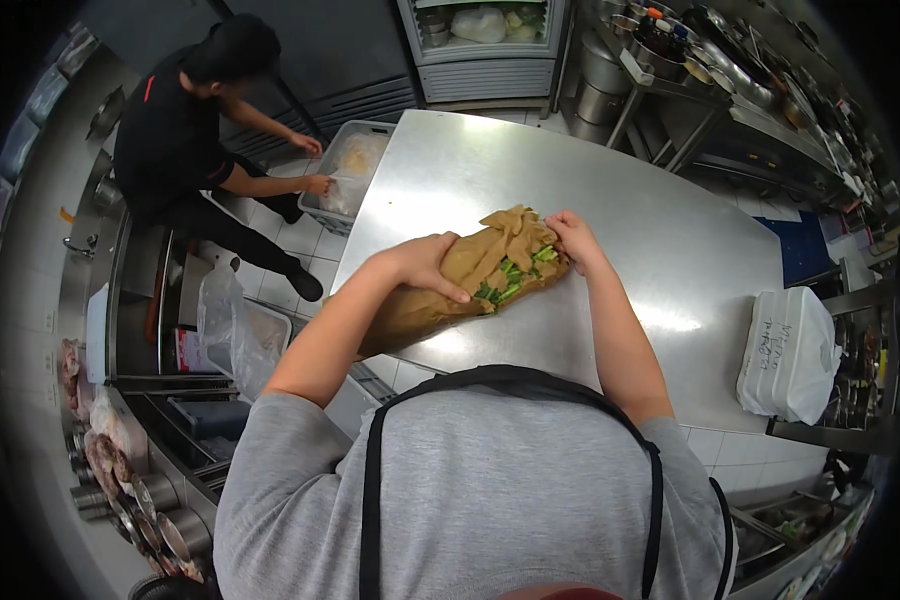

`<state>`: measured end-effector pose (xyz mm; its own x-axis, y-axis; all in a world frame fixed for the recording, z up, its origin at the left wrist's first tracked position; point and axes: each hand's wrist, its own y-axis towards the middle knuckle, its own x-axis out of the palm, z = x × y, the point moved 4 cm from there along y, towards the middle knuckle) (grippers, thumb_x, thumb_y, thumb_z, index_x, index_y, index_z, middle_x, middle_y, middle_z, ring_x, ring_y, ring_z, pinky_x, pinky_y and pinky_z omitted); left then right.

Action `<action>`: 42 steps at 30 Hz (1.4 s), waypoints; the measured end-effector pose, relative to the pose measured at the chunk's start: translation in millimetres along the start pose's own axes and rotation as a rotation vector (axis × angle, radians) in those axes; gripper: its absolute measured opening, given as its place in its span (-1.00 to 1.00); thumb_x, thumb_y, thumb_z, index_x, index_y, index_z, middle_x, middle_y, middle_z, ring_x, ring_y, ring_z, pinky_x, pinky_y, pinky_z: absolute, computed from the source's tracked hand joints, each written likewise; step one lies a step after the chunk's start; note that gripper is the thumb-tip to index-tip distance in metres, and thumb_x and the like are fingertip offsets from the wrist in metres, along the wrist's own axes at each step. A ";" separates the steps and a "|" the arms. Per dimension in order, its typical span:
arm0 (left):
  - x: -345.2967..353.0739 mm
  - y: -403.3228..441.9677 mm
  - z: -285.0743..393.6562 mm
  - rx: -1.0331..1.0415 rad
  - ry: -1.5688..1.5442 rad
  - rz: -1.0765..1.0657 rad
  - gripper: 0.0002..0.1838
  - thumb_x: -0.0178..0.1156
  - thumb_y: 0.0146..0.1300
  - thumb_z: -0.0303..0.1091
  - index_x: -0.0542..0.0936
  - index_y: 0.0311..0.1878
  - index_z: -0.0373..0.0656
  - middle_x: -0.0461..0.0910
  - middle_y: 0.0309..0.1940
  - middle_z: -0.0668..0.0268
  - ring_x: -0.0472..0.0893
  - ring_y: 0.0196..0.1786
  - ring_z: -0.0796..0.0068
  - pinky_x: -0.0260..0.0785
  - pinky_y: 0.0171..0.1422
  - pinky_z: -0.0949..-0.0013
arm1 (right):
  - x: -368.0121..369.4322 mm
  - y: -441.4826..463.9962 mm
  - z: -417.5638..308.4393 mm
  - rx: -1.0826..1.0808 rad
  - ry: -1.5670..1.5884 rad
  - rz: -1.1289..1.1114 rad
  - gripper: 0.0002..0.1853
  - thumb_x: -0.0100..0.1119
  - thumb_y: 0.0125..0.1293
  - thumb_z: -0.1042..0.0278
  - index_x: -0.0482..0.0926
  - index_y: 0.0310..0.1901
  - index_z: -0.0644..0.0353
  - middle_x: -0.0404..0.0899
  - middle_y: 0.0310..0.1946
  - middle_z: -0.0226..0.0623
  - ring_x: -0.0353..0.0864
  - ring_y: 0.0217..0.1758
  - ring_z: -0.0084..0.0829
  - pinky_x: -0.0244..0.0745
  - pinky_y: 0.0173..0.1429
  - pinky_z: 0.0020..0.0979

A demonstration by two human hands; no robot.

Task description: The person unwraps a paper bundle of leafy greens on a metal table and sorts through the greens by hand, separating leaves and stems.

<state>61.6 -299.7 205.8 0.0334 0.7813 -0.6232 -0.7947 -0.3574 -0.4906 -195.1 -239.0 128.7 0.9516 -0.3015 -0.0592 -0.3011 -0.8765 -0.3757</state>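
We have before us a brown paper bundle (475,262), which lies slantwise across the near left part of the steel table (670,260). Its lower left end reaches the table's near corner and is partly hidden under our left forearm. At its upper right end the paper is crumpled and parted, and there we see green leafy vegetables (515,282).

Our left hand (422,265) grasps the bundle around its middle: the thumb lies on the near side, the forefinger toward the far side, and the paper is between them. The vegetables are just beyond the thumb tip. Our right hand (575,242) is at the other end, with its fingers bent and pinching the edge of the paper just beside the leaves; the exact contact is partly hidden from us.

Well apart, at the right edge of the table, we find stacked white foam boxes (778,345) with black handwriting. Beyond the left edge, a co-worker (180,150) in dark clothes reaches over a grey plastic crate (317,213), one hand touching a clear plastic bag (355,165) inside it. Farther back stands a glass-door refrigerator (485,75).
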 end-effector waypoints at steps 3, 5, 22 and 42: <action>21.0 -27.9 28.1 0.024 0.306 0.331 0.08 0.52 -0.35 0.11 0.26 0.26 -0.18 0.43 0.03 0.07 0.45 0.09 0.01 0.32 0.17 0.14 | 3.4 2.3 2.8 -0.023 -0.022 -0.013 -0.81 0.11 0.33 0.22 0.46 -0.31 0.15 0.39 -0.58 -0.49 0.29 -0.61 -0.63 0.24 -0.52 -0.53; 43.3 -48.0 57.3 0.002 0.370 0.436 0.05 0.52 -0.37 0.03 0.28 0.27 -0.09 0.42 -0.03 0.14 0.44 0.05 0.08 0.31 0.12 0.13 | -4.0 2.6 6.0 -0.042 -0.030 -0.015 -0.81 0.11 0.33 0.22 0.46 -0.31 0.16 0.38 -0.58 -0.49 0.28 -0.61 -0.63 0.24 -0.52 -0.52; 16.2 -48.5 47.5 0.062 0.177 0.628 -0.03 0.48 -0.23 -0.07 0.26 0.32 -0.01 0.36 0.14 0.10 0.37 0.21 0.06 0.19 0.28 0.14 | -57.1 -51.6 -73.5 -0.223 0.629 -0.146 -0.81 -0.12 0.44 0.35 0.38 0.02 0.14 0.43 0.17 -0.31 0.54 -0.12 -0.53 0.50 -0.21 -0.55; 52.4 5.7 133.2 0.605 -0.511 0.643 -0.86 0.21 0.17 -0.35 0.46 -0.25 -0.11 0.19 0.15 0.19 0.15 0.28 0.19 0.03 0.36 0.17 | 39.7 -122.3 -65.7 -0.544 0.531 -0.069 -0.39 -0.09 0.38 0.49 0.07 0.43 -0.13 -0.36 0.51 -0.29 -0.13 0.53 -0.24 0.08 0.43 -0.34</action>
<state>-21.9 -192.6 251.4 -0.6580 0.7083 -0.2559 -0.7487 -0.5785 0.3238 -124.5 -168.5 233.0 0.8534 -0.2586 0.4525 -0.3606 -0.9198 0.1545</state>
